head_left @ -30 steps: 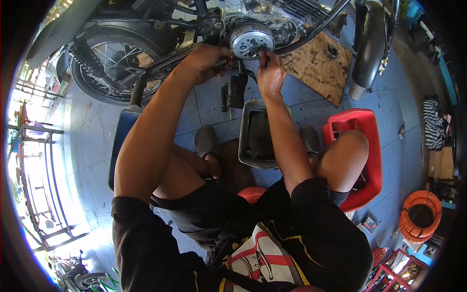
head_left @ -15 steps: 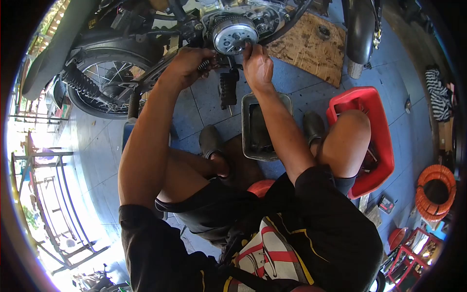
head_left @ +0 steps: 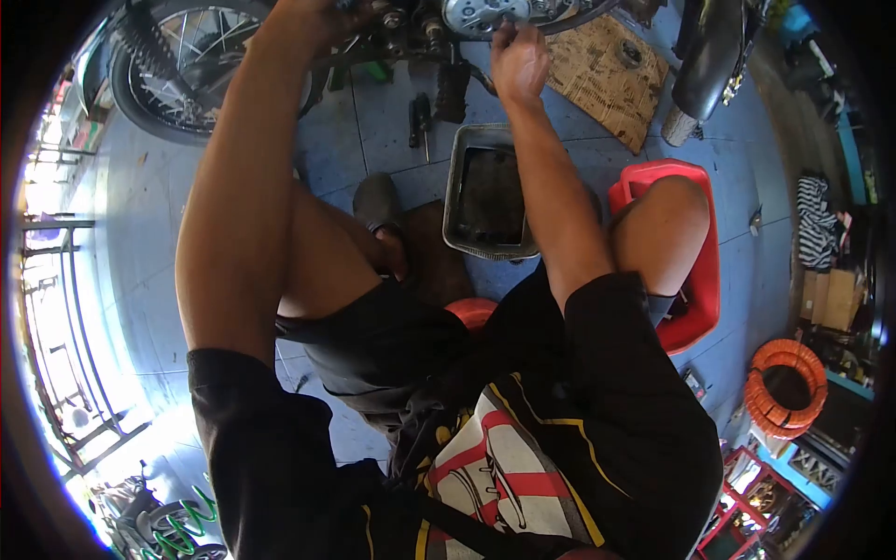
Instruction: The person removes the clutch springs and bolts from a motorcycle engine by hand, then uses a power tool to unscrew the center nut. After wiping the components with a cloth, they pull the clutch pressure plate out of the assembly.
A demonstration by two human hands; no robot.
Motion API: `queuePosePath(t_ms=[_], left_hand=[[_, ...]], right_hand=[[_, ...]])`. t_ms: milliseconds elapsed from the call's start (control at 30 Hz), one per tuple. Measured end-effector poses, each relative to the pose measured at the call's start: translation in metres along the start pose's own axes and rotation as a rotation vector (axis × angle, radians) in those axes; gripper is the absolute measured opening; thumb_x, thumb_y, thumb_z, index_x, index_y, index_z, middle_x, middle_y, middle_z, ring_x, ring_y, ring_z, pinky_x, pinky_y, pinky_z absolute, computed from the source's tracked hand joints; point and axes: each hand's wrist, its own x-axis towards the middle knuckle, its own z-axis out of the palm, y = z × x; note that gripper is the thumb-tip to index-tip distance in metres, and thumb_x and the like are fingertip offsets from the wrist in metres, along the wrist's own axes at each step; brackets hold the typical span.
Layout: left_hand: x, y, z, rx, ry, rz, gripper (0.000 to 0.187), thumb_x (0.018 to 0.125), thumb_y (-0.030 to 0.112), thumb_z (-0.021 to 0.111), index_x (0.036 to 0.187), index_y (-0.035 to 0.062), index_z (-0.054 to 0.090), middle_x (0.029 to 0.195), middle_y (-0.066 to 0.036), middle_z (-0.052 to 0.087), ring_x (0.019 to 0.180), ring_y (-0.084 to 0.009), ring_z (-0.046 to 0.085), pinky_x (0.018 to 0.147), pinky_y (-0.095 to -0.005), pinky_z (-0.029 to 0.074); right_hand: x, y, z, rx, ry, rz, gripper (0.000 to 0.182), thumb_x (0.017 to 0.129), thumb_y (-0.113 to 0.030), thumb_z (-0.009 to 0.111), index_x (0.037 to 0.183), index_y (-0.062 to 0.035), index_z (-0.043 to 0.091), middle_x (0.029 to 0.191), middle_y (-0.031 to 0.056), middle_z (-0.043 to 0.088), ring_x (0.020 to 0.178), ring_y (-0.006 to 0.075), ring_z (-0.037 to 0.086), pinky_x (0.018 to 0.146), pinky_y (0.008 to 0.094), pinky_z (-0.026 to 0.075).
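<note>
At the top edge, the round silver clutch part [head_left: 485, 13] of a motorcycle engine is partly cut off by the frame. My right hand [head_left: 520, 63] is at its lower rim, fingers curled in; what they hold, if anything, is too small to tell. My left hand [head_left: 322, 21] is at the top edge, left of the engine, beside dark metal parts, and its fingers are mostly hidden. Below the engine hangs a black footrest [head_left: 453, 91]. Two dark-handled screwdrivers [head_left: 424, 117] lie on the tiles to its left.
A grey tray with dark liquid [head_left: 450, 191] stands between my feet. A red bin [head_left: 711, 271] is by my right knee. Stained cardboard [head_left: 602, 79] lies at the upper right, near a black fork [head_left: 705, 70]. The rear wheel [head_left: 121, 84] is upper left; an orange ring [head_left: 758, 411] lies far right.
The view has tilted down, so the engine sits higher in the frame. My left hand has moved left, away from the round part. My right hand remains at its lower rim.
</note>
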Motion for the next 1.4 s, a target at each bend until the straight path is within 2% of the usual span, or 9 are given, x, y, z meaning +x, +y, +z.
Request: queuePosePath(t_ms=[67, 200, 267, 367, 600, 667, 967, 1033, 1400], left_hand=[[-0.008, 0.019, 0.002, -1.581, 0.311, -0.490, 0.025, 0.082, 0.011, 0.066, 0.106, 0.0063, 0.059, 0.105, -0.014, 0.057, 0.095, -0.0228, 0.057, 0.081, -0.0411, 0.053], [-0.027, 0.016, -0.010, -1.575, 0.280, -0.506, 0.015, 0.081, 0.008, 0.065, 0.093, 0.0020, 0.057, 0.097, -0.011, 0.058, 0.090, -0.0163, 0.057, 0.077, -0.0307, 0.053], [-0.046, 0.012, -0.020, 0.008, 0.116, -0.164, 0.014, 0.077, 0.004, 0.064, 0.090, 0.0022, 0.057, 0.094, -0.010, 0.058, 0.087, -0.0141, 0.057, 0.073, -0.0262, 0.052], [-0.060, 0.013, -0.039, 0.533, -0.081, -0.124, 0.020, 0.076, 0.002, 0.059, 0.095, 0.0051, 0.059, 0.099, -0.009, 0.059, 0.089, -0.0157, 0.056, 0.073, -0.0265, 0.051], [-0.059, -0.098, -0.021, 0.033, 0.416, 0.098, 0.012, 0.085, 0.019, 0.055, 0.088, 0.0081, 0.059, 0.072, -0.003, 0.058, 0.060, -0.0169, 0.054, 0.051, -0.0259, 0.045], [-0.068, -0.064, -0.028, -1.514, 0.521, -0.507, 0.007, 0.086, 0.003, 0.051, 0.093, 0.0027, 0.051, 0.090, -0.011, 0.053, 0.071, -0.0183, 0.053, 0.063, -0.0311, 0.049], [-0.056, -0.094, -0.013, -0.347, 0.470, 0.117, 0.008, 0.084, 0.003, 0.053, 0.090, -0.0010, 0.050, 0.082, -0.012, 0.052, 0.071, -0.0189, 0.051, 0.059, -0.0290, 0.046], [-0.063, -0.034, -0.028, -1.444, 0.484, -0.551, 0.009, 0.084, 0.003, 0.055, 0.090, -0.0012, 0.050, 0.082, -0.012, 0.053, 0.072, -0.0184, 0.051, 0.061, -0.0279, 0.046], [-0.040, 0.013, -0.005, -1.161, 0.372, -0.619, 0.005, 0.083, 0.007, 0.058, 0.084, 0.0026, 0.056, 0.074, -0.007, 0.054, 0.065, -0.0150, 0.050, 0.056, -0.0261, 0.040]], right_hand=[[0.003, -0.003, 0.002, -0.163, -0.030, 0.042, 0.020, 0.082, -0.016, 0.061, 0.076, 0.0024, 0.058, 0.073, 0.0234, 0.062, 0.065, 0.0395, 0.062, 0.059, 0.0464, 0.051], [0.007, -0.009, -0.002, -0.114, -0.087, 0.133, 0.025, 0.085, -0.018, 0.057, 0.075, 0.0039, 0.058, 0.074, 0.0278, 0.060, 0.066, 0.0445, 0.060, 0.061, 0.0495, 0.050], [0.006, -0.013, -0.006, -0.069, -0.047, 0.103, 0.025, 0.085, -0.019, 0.056, 0.077, 0.0045, 0.058, 0.076, 0.0292, 0.060, 0.070, 0.0457, 0.059, 0.065, 0.0509, 0.049], [0.005, -0.020, -0.011, -0.023, -0.014, 0.086, 0.026, 0.085, -0.020, 0.055, 0.080, 0.0053, 0.057, 0.082, 0.0310, 0.059, 0.074, 0.0470, 0.059, 0.069, 0.0520, 0.047], [0.010, -0.012, -0.004, -0.160, -0.192, 0.159, 0.028, 0.087, -0.023, 0.052, 0.082, 0.0047, 0.054, 0.086, 0.0279, 0.059, 0.076, 0.0455, 0.059, 0.070, 0.0527, 0.048], [0.010, -0.016, -0.003, -0.165, -0.096, 0.130, 0.028, 0.087, -0.023, 0.053, 0.080, 0.0045, 0.055, 0.086, 0.0292, 0.059, 0.076, 0.0455, 0.060, 0.071, 0.0535, 0.048], [-0.010, -0.031, -0.009, -0.236, -0.343, 0.089, 0.028, 0.085, -0.024, 0.056, 0.086, 0.0035, 0.056, 0.086, 0.0266, 0.060, 0.080, 0.0398, 0.062, 0.070, 0.0486, 0.050], [-0.021, -0.043, -0.006, -0.128, -0.402, 0.123, 0.037, 0.081, -0.025, 0.060, 0.100, 0.0057, 0.052, 0.099, 0.0290, 0.057, 0.092, 0.0396, 0.059, 0.077, 0.0471, 0.049], [-0.042, -0.040, 0.024, 0.603, -0.124, 0.659, 0.064, 0.072, -0.003, 0.074, 0.123, -0.0014, 0.036, 0.092, 0.0101, 0.052, 0.077, 0.0168, 0.054, 0.068, 0.0313, 0.048]])
